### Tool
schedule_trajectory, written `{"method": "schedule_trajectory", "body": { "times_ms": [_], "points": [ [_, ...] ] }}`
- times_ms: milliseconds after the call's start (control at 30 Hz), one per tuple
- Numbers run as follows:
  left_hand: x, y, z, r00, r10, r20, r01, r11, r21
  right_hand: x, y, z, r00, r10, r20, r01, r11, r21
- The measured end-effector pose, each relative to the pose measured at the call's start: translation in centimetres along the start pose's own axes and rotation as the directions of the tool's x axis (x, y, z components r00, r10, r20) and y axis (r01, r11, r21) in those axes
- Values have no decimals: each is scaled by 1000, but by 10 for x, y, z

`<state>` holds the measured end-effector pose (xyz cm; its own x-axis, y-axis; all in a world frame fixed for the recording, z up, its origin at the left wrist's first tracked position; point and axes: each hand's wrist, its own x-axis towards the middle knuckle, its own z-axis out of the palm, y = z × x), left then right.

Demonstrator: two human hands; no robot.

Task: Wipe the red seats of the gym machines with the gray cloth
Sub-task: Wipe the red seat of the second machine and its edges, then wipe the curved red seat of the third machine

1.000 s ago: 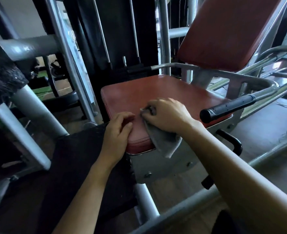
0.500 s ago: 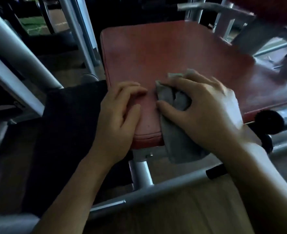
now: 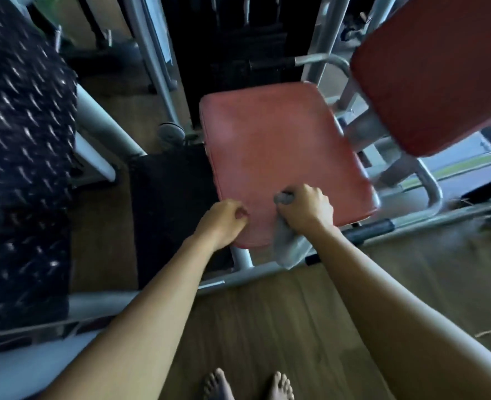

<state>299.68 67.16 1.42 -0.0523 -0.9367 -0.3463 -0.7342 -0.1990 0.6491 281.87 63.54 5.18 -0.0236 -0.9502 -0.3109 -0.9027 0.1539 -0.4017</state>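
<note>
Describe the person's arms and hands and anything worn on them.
The left arm and right arm are bare, no sleeves in view. The left hand and right hand wear no gloves, and no watch, ring or band shows. Blur hides finer marks.

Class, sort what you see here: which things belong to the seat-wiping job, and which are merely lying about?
Belongs to the job:
red seat
gray cloth, gripped by the right hand
left hand at the seat's front edge

Just there:
black handle grip
black padded roller
wooden floor
</note>
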Motion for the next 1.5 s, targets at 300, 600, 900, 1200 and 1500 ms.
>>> {"method": "schedule_trajectory", "body": {
  "times_ms": [300,600,900,1200,1500],
  "points": [
    [-193,100,-128,948,-58,-313,73,997,35,-141,-42,-167,957,-275,-91,284,952,111],
    [-364,191,-108,723,-240,-648,212,970,-122,-229,-38,-249,751,-657,-57,646,716,266],
    [-527,234,-47,377,-448,-810,411,865,-287,-323,-53,-255,409,-895,179,847,445,289],
    [-763,235,27,-83,-580,-811,514,672,-533,-535,-104,-181,-95,-948,303,891,54,450],
    [-1024,215,122,-264,-612,-746,523,559,-643,-815,-96,-88,-385,-871,307,808,-157,568]
  ]
}}
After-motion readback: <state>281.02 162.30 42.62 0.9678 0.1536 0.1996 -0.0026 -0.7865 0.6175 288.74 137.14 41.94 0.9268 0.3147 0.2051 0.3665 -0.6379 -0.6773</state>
